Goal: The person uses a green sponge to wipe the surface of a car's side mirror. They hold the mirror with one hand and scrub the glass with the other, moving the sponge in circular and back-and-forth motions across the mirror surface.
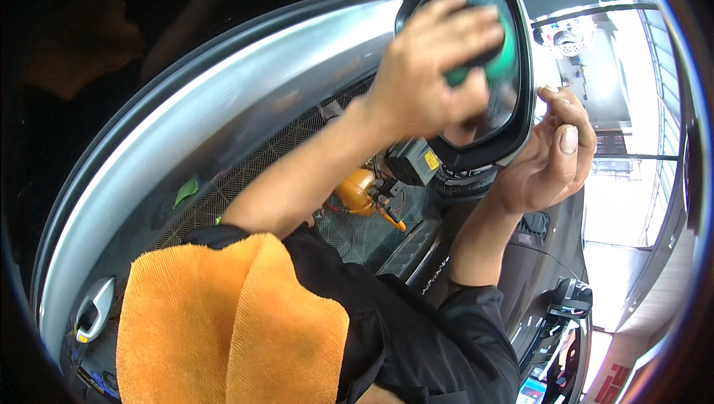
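Observation:
A car's side mirror (pixel 476 153), with a black housing, stands at the top centre. My left hand (pixel 428 69) is against its glass, fingers closed over a green and black applicator pad (pixel 506 51). Motion blurs both hand and pad, and the glass around them looks smeary. At the mirror's outer edge, my right hand (pixel 550 147) has its palm toward me and its fingers loosely curled. Its fingers are apart, and nothing shows between them. An orange cloth (pixel 223 322) is draped over my left shoulder and upper arm.
The silver-trimmed car door (pixel 216 84) curves along the left, with its handle (pixel 95 311) at the lower left. An orange machine (pixel 358 192) and a grey box (pixel 415 162) stand below on the grated floor. Another dark car (pixel 532 263) is at the right.

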Demonstrator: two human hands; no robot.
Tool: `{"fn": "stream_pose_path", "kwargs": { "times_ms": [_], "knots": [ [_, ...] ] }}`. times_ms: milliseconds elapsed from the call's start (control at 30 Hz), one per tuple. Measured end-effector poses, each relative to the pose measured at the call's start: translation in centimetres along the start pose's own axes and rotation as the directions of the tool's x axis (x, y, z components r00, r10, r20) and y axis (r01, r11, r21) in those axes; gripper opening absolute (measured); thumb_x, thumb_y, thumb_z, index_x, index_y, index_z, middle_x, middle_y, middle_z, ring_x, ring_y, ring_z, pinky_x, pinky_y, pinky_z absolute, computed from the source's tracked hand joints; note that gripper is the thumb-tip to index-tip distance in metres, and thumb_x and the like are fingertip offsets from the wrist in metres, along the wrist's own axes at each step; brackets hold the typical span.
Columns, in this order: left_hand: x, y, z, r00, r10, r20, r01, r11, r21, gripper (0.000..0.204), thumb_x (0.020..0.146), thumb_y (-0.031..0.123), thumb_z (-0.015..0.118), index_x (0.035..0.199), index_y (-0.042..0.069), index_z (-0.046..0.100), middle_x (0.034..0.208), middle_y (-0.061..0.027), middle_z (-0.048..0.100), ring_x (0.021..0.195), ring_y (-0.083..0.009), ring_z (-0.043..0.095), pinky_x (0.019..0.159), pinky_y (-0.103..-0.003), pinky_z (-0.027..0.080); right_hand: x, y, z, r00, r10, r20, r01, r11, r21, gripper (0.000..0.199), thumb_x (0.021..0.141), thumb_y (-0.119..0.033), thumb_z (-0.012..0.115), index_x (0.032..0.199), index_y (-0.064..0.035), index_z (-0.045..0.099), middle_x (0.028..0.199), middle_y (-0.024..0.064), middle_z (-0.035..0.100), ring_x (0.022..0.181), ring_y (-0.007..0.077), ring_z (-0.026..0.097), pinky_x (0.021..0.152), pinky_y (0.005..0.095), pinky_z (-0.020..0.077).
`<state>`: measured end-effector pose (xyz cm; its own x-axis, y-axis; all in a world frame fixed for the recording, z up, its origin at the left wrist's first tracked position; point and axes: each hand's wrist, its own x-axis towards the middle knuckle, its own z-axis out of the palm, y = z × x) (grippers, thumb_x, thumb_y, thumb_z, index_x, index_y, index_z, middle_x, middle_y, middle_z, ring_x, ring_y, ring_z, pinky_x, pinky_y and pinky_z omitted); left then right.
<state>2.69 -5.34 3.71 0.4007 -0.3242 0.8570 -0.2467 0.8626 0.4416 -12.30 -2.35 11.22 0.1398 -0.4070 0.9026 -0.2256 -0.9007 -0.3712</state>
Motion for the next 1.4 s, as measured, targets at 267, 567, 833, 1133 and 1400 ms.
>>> {"fn": "stream_pose_path", "kwargs": {
  "times_ms": [267, 567, 833, 1133, 1400],
  "knots": [
    [1.4, -1.2, 0.5, 0.998, -0.044, -0.034, 0.047, 0.994, 0.103, 0.037, 0.093, 0.019, 0.066, 0.123, -0.002, 0.072, 0.131, -0.0231, 0.069, 0.126, -0.0403, 0.064, 0.113, -0.045, 0.046, 0.1, -0.1, 0.1, 1.000, -0.018, 0.015, 0.018, 1.000, -0.008, 0.037, 0.088, -0.016, 0.057, 0.108, 0.0126, 0.066, 0.106, 0.0265, 0.069, 0.104, 0.0317, 0.064, 0.101, 0.0442, 0.0457],
    [-1.9, 0.4, -0.9, 0.988, -0.119, 0.095, 0.099, 0.976, 0.192, 0.052, 0.087, 0.020, 0.071, 0.131, -0.007, 0.066, 0.142, -0.0256, 0.062, 0.131, -0.0419, 0.059, 0.116, -0.049, 0.041, 0.0, -0.4, 0.3, 0.999, -0.014, 0.029, 0.015, 1.000, -0.024, 0.036, 0.088, -0.019, 0.058, 0.107, 0.0106, 0.067, 0.106, 0.0261, 0.069, 0.104, 0.0314, 0.064, 0.101, 0.0449, 0.0463],
    [-0.3, -5.2, 0.9, 0.999, -0.028, -0.031, 0.033, 0.987, 0.160, 0.047, 0.081, 0.011, 0.064, 0.126, 0.003, 0.073, 0.137, -0.0195, 0.068, 0.130, -0.0402, 0.059, 0.114, -0.045, 0.045, -0.2, -0.6, 0.3, 1.000, -0.001, 0.031, 0.001, 1.000, 0.002, 0.035, 0.089, -0.020, 0.059, 0.107, 0.0092, 0.066, 0.106, 0.0251, 0.068, 0.104, 0.0305, 0.064, 0.102, 0.0448, 0.0464],
    [2.6, -6.3, 1.7, 0.998, 0.046, -0.040, -0.041, 0.994, 0.106, 0.048, 0.080, 0.006, 0.061, 0.125, 0.003, 0.073, 0.136, -0.0184, 0.069, 0.134, -0.0368, 0.059, 0.118, -0.046, 0.042, -0.2, -0.8, 0.4, 0.997, -0.028, 0.073, 0.027, 0.999, 0.020, 0.031, 0.090, -0.020, 0.059, 0.100, 0.0081, 0.064, 0.100, 0.0228, 0.066, 0.096, 0.0277, 0.061, 0.100, 0.0460, 0.0466],
    [1.1, -1.7, -0.3, 0.993, 0.118, 0.013, -0.116, 0.988, -0.103, 0.048, 0.076, 0.002, 0.058, 0.121, 0.001, 0.075, 0.136, -0.0196, 0.068, 0.137, -0.0369, 0.058, 0.117, -0.049, 0.043, -0.2, -1.0, 0.6, 0.997, -0.033, 0.070, 0.031, 0.999, 0.024, 0.028, 0.091, -0.020, 0.058, 0.096, 0.0070, 0.063, 0.096, 0.0217, 0.066, 0.092, 0.0281, 0.061, 0.102, 0.0493, 0.0453]
  ]
}}
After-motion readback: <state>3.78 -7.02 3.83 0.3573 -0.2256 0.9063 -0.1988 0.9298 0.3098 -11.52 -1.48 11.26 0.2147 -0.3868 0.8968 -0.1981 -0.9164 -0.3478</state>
